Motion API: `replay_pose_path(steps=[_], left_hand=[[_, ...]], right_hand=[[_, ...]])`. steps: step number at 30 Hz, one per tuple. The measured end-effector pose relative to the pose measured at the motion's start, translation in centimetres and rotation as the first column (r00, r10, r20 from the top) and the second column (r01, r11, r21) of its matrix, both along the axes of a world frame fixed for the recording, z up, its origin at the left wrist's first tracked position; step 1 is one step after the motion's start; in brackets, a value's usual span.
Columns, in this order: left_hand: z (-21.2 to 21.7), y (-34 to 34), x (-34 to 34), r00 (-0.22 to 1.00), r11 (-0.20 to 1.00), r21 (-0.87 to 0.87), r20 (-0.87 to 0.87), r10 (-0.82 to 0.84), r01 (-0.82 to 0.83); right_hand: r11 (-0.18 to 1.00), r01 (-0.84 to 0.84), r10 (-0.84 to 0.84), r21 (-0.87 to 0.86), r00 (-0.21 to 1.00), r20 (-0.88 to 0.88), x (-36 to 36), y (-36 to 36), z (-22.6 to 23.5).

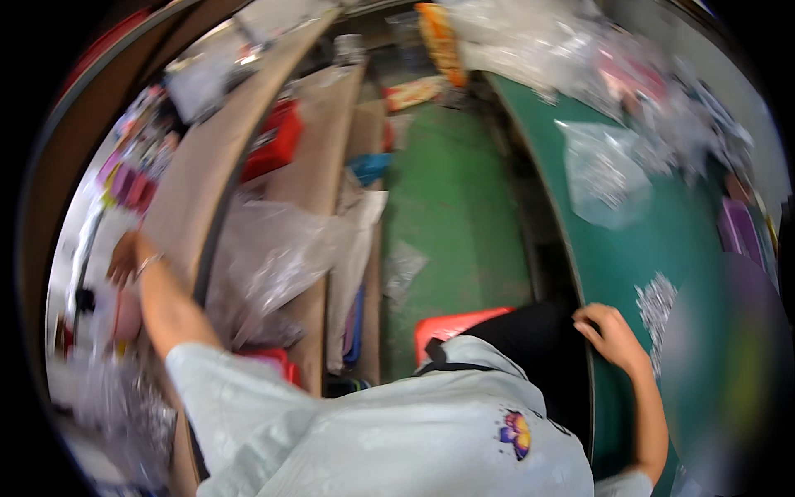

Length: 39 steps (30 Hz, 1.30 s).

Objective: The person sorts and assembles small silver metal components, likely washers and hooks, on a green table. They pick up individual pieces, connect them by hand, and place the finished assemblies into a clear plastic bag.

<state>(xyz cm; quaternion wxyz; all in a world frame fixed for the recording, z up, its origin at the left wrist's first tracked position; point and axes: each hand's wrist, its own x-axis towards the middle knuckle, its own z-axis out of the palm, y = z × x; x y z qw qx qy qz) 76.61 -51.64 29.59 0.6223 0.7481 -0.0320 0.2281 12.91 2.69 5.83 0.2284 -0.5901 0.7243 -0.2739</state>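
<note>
My left arm stretches out to the left, across the wooden shelf [186,182]. My left hand [124,258], a bracelet at its wrist, hangs over the shelf's far side with fingers loosely apart. No object shows in it, though motion blurs it. Close by are a pinkish round thing [127,316] and a clear plastic bag [116,406]. On the right, my right hand [611,333] rests at the edge of the green table [613,257], thumb apart from the loosely bent fingers and nothing visible in them. Beside it lies a pile of small silvery pieces [657,313].
A clear bag of silvery pieces [609,178] lies farther along the table, before heaped plastic bags [530,37]. Lower shelves hold a red bin [277,141] and plastic sheeting [273,248]. A red stool [455,321] stands by me on the green floor [455,199].
</note>
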Motion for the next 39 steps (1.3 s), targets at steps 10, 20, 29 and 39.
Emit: replay_pose_path(steps=[10,20,29,39], left_hand=[[-3.7,-8.0,-5.7,0.894,0.877,0.283,0.114,-0.433,0.389],[-5.6,-11.3,-8.1,0.822,0.795,0.398,0.151,-0.550,0.458],[-4.8,-9.5,-0.1,0.859,0.830,0.463,0.237,-0.453,0.311],[-4.5,-2.8,5.9,0.983,0.960,-0.216,-0.010,-0.182,0.176]], right_hand=[[0.994,0.108,-0.108,0.025,0.994,0.016,0.4,4.9,1.0],[0.886,0.390,-0.413,-0.250,0.910,-0.046,-0.7,10.3,-1.4],[0.670,0.637,-0.701,-0.381,0.711,-0.043,-2.7,12.6,-3.1],[0.631,0.708,-0.745,-0.316,0.667,0.007,-6.0,15.9,-6.7]])
